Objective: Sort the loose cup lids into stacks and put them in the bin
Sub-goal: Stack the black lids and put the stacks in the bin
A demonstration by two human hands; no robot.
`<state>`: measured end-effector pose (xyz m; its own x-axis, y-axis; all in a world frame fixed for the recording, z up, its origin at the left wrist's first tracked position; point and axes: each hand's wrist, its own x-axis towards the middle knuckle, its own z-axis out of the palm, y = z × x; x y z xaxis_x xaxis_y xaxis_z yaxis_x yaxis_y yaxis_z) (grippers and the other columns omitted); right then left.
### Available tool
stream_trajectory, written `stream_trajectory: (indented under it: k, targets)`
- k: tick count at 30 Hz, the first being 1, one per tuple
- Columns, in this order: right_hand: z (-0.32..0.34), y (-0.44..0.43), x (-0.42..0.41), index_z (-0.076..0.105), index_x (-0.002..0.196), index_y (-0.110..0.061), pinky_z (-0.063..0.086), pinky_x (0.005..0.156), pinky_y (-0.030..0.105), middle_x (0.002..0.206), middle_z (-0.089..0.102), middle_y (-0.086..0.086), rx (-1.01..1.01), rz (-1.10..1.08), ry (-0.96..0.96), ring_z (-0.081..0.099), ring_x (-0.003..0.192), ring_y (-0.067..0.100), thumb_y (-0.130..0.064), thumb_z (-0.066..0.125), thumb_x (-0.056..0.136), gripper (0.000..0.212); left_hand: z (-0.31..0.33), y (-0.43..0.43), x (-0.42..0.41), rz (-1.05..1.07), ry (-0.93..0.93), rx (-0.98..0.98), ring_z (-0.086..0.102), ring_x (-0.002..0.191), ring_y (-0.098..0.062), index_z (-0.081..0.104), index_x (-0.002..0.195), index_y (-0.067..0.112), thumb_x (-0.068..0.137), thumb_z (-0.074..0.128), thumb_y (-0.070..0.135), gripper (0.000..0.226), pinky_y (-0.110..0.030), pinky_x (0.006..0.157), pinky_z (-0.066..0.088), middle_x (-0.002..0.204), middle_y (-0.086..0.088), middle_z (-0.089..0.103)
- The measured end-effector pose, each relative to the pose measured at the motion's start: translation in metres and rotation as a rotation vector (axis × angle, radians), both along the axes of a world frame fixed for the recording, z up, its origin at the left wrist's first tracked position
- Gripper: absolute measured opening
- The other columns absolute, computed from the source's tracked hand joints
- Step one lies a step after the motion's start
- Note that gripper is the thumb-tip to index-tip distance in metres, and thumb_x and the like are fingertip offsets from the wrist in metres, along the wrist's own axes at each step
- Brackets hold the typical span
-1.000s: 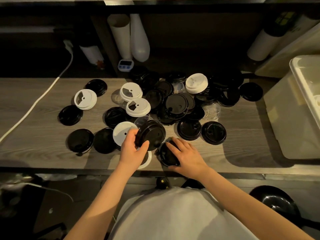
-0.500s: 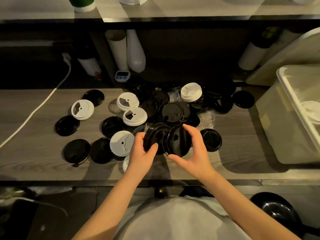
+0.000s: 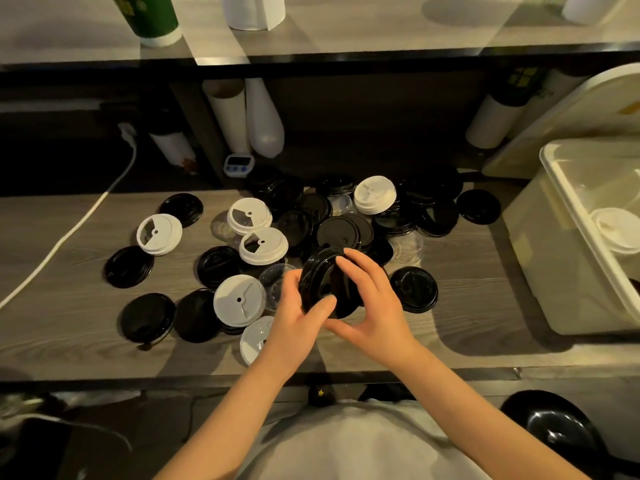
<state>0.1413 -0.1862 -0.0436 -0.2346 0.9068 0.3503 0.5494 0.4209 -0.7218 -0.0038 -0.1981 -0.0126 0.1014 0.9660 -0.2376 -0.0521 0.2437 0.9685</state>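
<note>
Both hands have come together since half a second ago, and the two sets of black lids they held apart now meet as one black lid stack (image 3: pixel 320 275). It is held on edge over the near part of the wood counter (image 3: pixel 69 323). The left hand (image 3: pixel 298 320) curls round the stack's left rim. The right hand (image 3: pixel 372 306) grips the other side, fingers over the top and thumb beneath.

A single black lid (image 3: pixel 414 289) lies flat at 3 o'clock from the hands, and a white lid (image 3: pixel 239 299) lies at 9 o'clock. The loose lid pile (image 3: pixel 341 232), mostly black, spreads at 12 o'clock. The bin (image 3: pixel 540 271) sits at 2 o'clock with white lids (image 3: pixel 616 233) inside. A small timer (image 3: pixel 237 164) stands at 11 o'clock behind the pile.
</note>
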Motion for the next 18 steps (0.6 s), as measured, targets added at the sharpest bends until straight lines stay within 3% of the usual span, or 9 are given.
stream_trajectory:
  k: [4, 8, 12, 15, 18]
  targets:
    - [-0.004, 0.001, 0.011, 0.030, 0.143, -0.026, 0.024, 0.112, 0.017, 0.148, 0.030, -0.010, -0.058, 0.035, -0.071, 0.029, 0.138, 0.008, -0.046, 0.075, 0.069, 0.089, -0.008, 0.005, 0.000, 0.034, 0.089, -0.033, 0.061, 0.104, -0.016, 0.049, 0.103, 0.034, 0.064, 0.065, 0.042, 0.043, -0.036, 0.091, 0.050, 0.110, -0.004, 0.061]
    - [-0.010, 0.004, 0.036, 0.025, 0.146, -0.029, 0.022, 0.109, 0.015, 0.149, 0.028, -0.014, -0.165, 0.046, -0.181, 0.023, 0.138, 0.000, -0.036, 0.077, 0.074, 0.089, -0.014, 0.015, 0.003, 0.106, 0.172, -0.062, 0.058, 0.106, -0.017, 0.047, 0.098, 0.036, 0.079, 0.064, 0.020, 0.030, -0.035, 0.091, 0.047, 0.107, 0.001, 0.060]
    - [-0.021, 0.012, 0.070, 0.046, 0.137, -0.015, 0.033, 0.107, 0.025, 0.142, 0.045, 0.000, -0.233, -0.148, -0.187, 0.038, 0.133, 0.014, -0.021, 0.072, 0.081, 0.061, -0.011, 0.030, 0.004, 0.216, 0.177, -0.079, 0.056, 0.094, -0.004, 0.045, 0.101, 0.030, 0.088, 0.059, 0.003, 0.033, -0.017, 0.074, 0.044, 0.100, 0.011, 0.057]
    - [-0.032, 0.021, 0.096, 0.058, 0.122, -0.011, 0.044, 0.095, 0.031, 0.128, 0.056, 0.003, -0.348, -0.262, -0.269, 0.046, 0.123, 0.022, -0.015, 0.067, 0.084, 0.039, -0.008, 0.039, -0.001, 0.285, 0.152, -0.062, 0.059, 0.096, -0.005, 0.049, 0.098, 0.032, 0.087, 0.059, 0.003, 0.033, -0.021, 0.079, 0.046, 0.102, 0.009, 0.061]
    - [-0.037, 0.026, 0.104, 0.062, 0.116, -0.010, 0.039, 0.083, 0.024, 0.115, 0.061, 0.003, -0.395, -0.250, -0.305, 0.049, 0.115, 0.023, -0.012, 0.064, 0.085, 0.030, -0.003, 0.047, -0.012, 0.373, 0.139, -0.036, 0.060, 0.098, -0.008, 0.051, 0.103, 0.028, 0.087, 0.059, 0.001, 0.033, -0.021, 0.080, 0.046, 0.104, 0.006, 0.062]
